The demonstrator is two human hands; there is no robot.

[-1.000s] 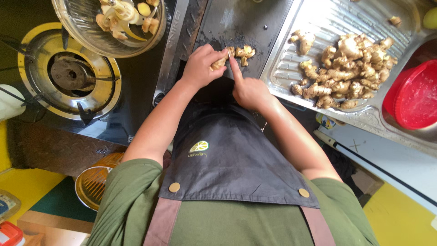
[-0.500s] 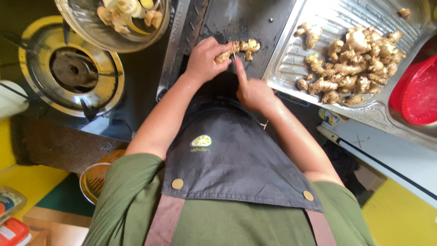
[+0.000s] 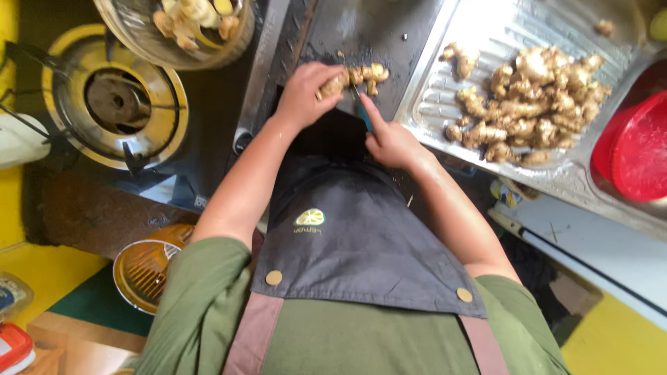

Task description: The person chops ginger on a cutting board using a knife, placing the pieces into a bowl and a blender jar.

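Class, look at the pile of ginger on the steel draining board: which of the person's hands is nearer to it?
Right. The right hand, gripping a knife, sits just left of the ginger pile. The left hand holds a ginger piece farther left, beyond the knife.

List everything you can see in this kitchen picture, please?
ginger piece: one, tan, on the dark board, held by the left hand
knife: one, teal handle, in the right hand
ginger pile: many, tan, on the steel drainboard
bowl: one, metal, peeled pieces inside, upper left
gas burner: one, left
red basin: one, right edge
orange strainer: one, lower left
apron: one, dark grey
left hand: one, on the ginger
right hand: one, gripping the knife
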